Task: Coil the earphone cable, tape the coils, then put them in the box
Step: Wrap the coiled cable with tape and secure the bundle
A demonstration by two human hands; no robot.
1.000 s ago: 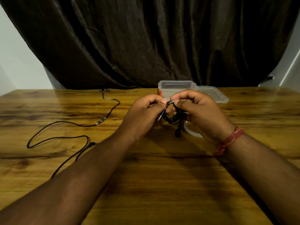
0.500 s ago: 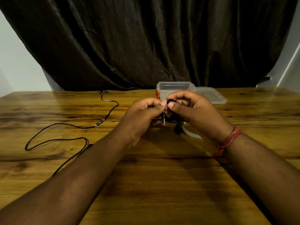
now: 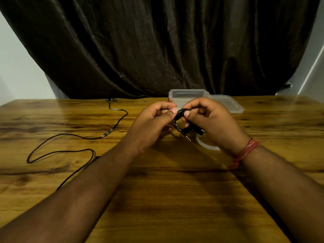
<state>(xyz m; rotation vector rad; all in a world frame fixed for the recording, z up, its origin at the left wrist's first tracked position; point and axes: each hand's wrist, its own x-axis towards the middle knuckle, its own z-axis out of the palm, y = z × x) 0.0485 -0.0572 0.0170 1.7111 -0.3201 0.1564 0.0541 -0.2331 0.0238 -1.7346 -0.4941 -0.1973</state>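
Both hands meet above the middle of the wooden table over a small black coil of earphone cable. My left hand pinches the top of the coil with thumb and forefinger. My right hand grips the coil from the right, its fingers curled round it. The metal jack plug sticks out below the coil. A clear plastic box stands just behind the hands, its lid lying to the right. A roll of clear tape lies under my right hand, partly hidden.
A second black earphone cable lies loose in loops on the left of the table, its earbuds near the far edge. A dark curtain hangs behind the table. A red thread band circles my right wrist.
The coil has been turned in my fingers: the jack plug now points down and to the right below the coil. Both hands stay in nearly the same place.
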